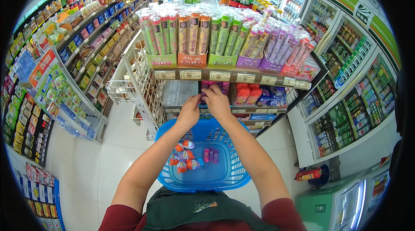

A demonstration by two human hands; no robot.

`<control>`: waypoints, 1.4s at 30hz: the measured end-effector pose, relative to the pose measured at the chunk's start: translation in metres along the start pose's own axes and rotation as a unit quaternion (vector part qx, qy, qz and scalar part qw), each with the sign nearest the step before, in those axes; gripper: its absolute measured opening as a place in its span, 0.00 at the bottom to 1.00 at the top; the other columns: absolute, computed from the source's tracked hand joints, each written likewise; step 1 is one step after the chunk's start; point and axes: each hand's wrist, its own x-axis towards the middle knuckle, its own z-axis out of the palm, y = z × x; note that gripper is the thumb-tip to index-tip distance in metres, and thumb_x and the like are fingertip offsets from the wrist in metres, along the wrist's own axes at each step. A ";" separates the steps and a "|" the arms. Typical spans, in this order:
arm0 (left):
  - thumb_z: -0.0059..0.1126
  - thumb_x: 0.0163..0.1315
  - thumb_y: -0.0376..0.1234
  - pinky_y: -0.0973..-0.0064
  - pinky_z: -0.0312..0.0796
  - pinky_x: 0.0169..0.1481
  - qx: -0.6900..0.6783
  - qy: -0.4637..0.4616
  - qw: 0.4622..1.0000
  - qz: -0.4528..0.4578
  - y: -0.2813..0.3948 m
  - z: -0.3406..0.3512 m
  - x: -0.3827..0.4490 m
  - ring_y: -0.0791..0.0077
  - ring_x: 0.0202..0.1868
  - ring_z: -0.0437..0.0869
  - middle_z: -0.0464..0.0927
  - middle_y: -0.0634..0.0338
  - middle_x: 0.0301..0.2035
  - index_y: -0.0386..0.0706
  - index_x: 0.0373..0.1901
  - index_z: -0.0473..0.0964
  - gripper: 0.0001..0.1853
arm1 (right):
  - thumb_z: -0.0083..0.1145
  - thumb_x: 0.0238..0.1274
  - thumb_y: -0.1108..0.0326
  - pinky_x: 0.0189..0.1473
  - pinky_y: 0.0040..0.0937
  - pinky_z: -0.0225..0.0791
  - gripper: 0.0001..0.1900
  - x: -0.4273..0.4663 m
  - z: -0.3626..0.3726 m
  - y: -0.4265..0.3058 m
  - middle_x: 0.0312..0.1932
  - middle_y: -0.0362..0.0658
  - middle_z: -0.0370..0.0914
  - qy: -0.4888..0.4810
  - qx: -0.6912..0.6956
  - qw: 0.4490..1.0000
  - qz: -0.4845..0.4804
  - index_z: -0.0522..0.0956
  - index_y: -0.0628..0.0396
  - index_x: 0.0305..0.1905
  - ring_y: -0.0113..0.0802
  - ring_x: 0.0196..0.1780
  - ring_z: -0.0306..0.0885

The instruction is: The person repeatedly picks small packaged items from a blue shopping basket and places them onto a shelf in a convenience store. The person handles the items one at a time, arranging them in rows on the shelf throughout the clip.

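Note:
Both of my hands reach to the shelf below the top row of long candy tubes (194, 33). My right hand (218, 100) is at the small pink and purple packs (223, 86) in a box there, its fingers bent over them. Close beside it, my left hand (191, 111) has its fingertips near the box's front left edge; whether either hand grips a pack is hidden. Under my forearms a blue plastic basket (207, 184) holds several orange-and-white egg-shaped candies (187, 155) and a few small pink and purple packs (211, 156).
A clear plastic container (180, 92) lies left of the box, with red-capped containers (248, 95) to its right. A white wire rack (142, 78) flanks the shelf. Drinks coolers (343, 101) line the right; stocked shelves (94, 30) run along the left. A fire extinguisher (308, 174) is at lower right.

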 end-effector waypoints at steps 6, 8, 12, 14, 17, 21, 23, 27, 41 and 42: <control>0.46 0.60 0.17 0.69 0.73 0.58 -0.044 0.015 0.999 -0.018 0.006 -0.003 -0.016 0.58 0.52 0.82 0.77 0.45 0.50 0.34 0.58 0.72 0.22 | 0.61 0.59 0.66 0.33 0.44 0.75 0.08 -0.015 -0.025 -0.027 0.38 0.44 0.75 0.081 0.034 0.996 -0.011 0.81 0.52 0.42 0.48 0.34 0.80; 0.49 0.60 0.19 0.68 0.74 0.56 -0.055 -0.005 0.998 -0.026 0.001 0.004 -0.027 0.59 0.51 0.83 0.78 0.46 0.48 0.34 0.55 0.74 0.20 | 0.61 0.59 0.66 0.33 0.43 0.74 0.06 -0.036 -0.019 -0.017 0.33 0.43 0.76 0.053 0.048 0.995 -0.062 0.80 0.53 0.39 0.47 0.33 0.80; 0.53 0.58 0.27 0.63 0.73 0.49 -0.048 -0.159 0.978 -0.125 -0.039 0.033 -0.057 0.52 0.46 0.83 0.82 0.47 0.41 0.34 0.46 0.76 0.14 | 0.59 0.59 0.65 0.35 0.47 0.74 0.05 -0.092 0.010 0.002 0.31 0.45 0.78 -0.127 0.038 0.991 -0.031 0.80 0.53 0.36 0.50 0.34 0.80; 0.53 0.58 0.28 0.63 0.73 0.49 0.061 -0.243 0.956 -0.150 -0.068 0.054 -0.072 0.53 0.45 0.83 0.82 0.46 0.40 0.34 0.46 0.76 0.14 | 0.59 0.59 0.63 0.40 0.50 0.75 0.08 -0.125 0.040 0.033 0.36 0.48 0.81 -0.270 0.007 0.962 0.037 0.82 0.52 0.40 0.52 0.37 0.81; 0.50 0.56 0.27 0.59 0.72 0.52 0.097 -0.294 0.924 -0.226 -0.115 0.091 -0.100 0.47 0.49 0.82 0.80 0.40 0.45 0.33 0.49 0.76 0.17 | 0.63 0.55 0.61 0.44 0.48 0.76 0.13 -0.167 0.073 0.060 0.43 0.51 0.82 -0.473 -0.047 0.874 0.102 0.82 0.52 0.45 0.52 0.42 0.82; 0.48 0.58 0.26 0.58 0.71 0.55 0.039 -0.350 0.835 -0.422 -0.126 0.124 -0.118 0.47 0.54 0.81 0.78 0.39 0.52 0.31 0.51 0.77 0.19 | 0.71 0.44 0.57 0.57 0.46 0.71 0.28 -0.206 0.096 0.062 0.54 0.49 0.78 -0.527 -0.073 0.833 0.149 0.78 0.53 0.53 0.47 0.57 0.77; 0.48 0.55 0.24 0.66 0.65 0.29 -0.023 -0.281 0.850 -0.445 -0.170 0.144 -0.147 0.68 0.29 0.76 0.79 0.54 0.31 0.36 0.41 0.78 0.13 | 0.75 0.39 0.57 0.63 0.47 0.66 0.34 -0.210 0.100 0.046 0.58 0.48 0.75 -0.520 -0.083 0.840 0.127 0.76 0.54 0.57 0.46 0.63 0.73; 0.47 0.57 0.23 0.68 0.67 0.30 -0.072 -0.263 0.807 -0.524 -0.143 0.143 -0.142 0.69 0.30 0.78 0.80 0.53 0.33 0.34 0.42 0.77 0.13 | 0.74 0.37 0.59 0.67 0.48 0.61 0.35 -0.221 0.117 0.050 0.59 0.48 0.72 -0.537 -0.053 0.834 0.119 0.75 0.55 0.57 0.46 0.65 0.70; 0.56 0.53 0.20 0.68 0.70 0.29 -0.193 -0.108 0.806 -0.550 -0.162 0.138 -0.154 0.67 0.29 0.81 0.80 0.52 0.31 0.34 0.42 0.76 0.13 | 0.64 0.47 0.70 0.46 0.47 0.75 0.08 -0.197 0.123 0.072 0.40 0.55 0.82 -0.466 0.084 0.868 0.152 0.83 0.57 0.35 0.53 0.46 0.82; 0.57 0.53 0.21 0.68 0.70 0.29 -0.179 -0.125 0.824 -0.523 -0.167 0.142 -0.158 0.67 0.30 0.81 0.79 0.52 0.30 0.34 0.41 0.76 0.12 | 0.64 0.46 0.71 0.47 0.46 0.75 0.08 -0.193 0.117 0.069 0.39 0.54 0.82 -0.447 0.091 0.873 0.171 0.83 0.56 0.35 0.52 0.46 0.82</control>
